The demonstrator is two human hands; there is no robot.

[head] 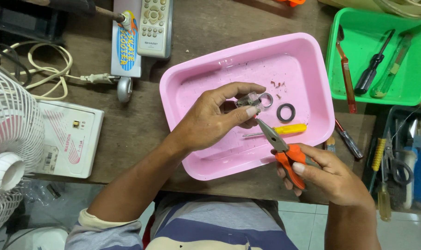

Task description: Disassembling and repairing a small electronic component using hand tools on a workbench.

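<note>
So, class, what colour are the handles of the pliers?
Orange, on the pliers in the right hand; head view.

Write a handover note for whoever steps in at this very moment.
Left hand: pinches a small silver metal part with a ring above the pink plastic tray.
Right hand: grips orange-handled needle-nose pliers, tips pointed up at the part.
In the tray: black rubber ring, yellow-handled screwdriver, small reddish bits.
Done: ring and bits lie loose in the tray.
Left: the part itself remains in hand.
</note>
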